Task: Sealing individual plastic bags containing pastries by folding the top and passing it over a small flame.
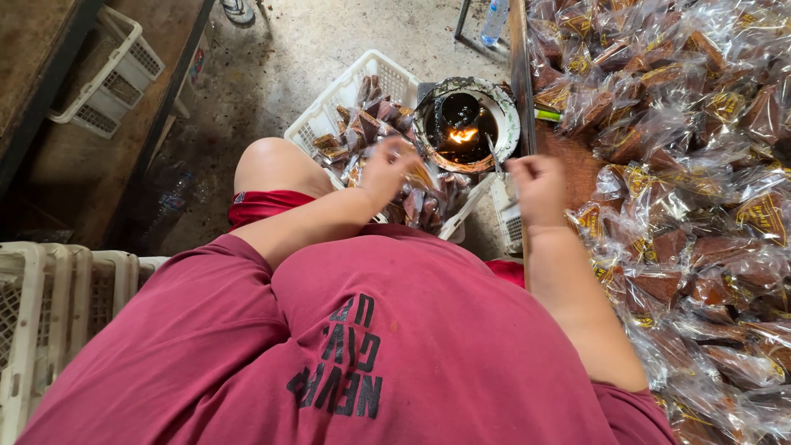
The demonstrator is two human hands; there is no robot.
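a rough concrete floor [280,58] runs under everything, with a dark bench along the upper left and a white plastic crate [111,70] tucked under it. more white crates [49,305] stand at the lower left. seen from above, a person in a dark red shirt [371,346] sits with both arms stretched forward. the left hand [386,169] is over a white basket [354,91] on the floor, which holds brown wedge-shaped sweets wrapped in clear plastic; its fingers are curled around one wrapped sweet [420,177], just beside a small pot [465,124]. a little flame [463,134] burns in the dark inside of that pot. the right hand [540,185] is closed into a loose fist at the edge of a wooden table [573,161], near the pot; what it grips, if anything, cannot be told. a big heap of packets [692,189] of the same wrapped sweets covers the table to the right. a plastic bottle [494,21] stands at the top.
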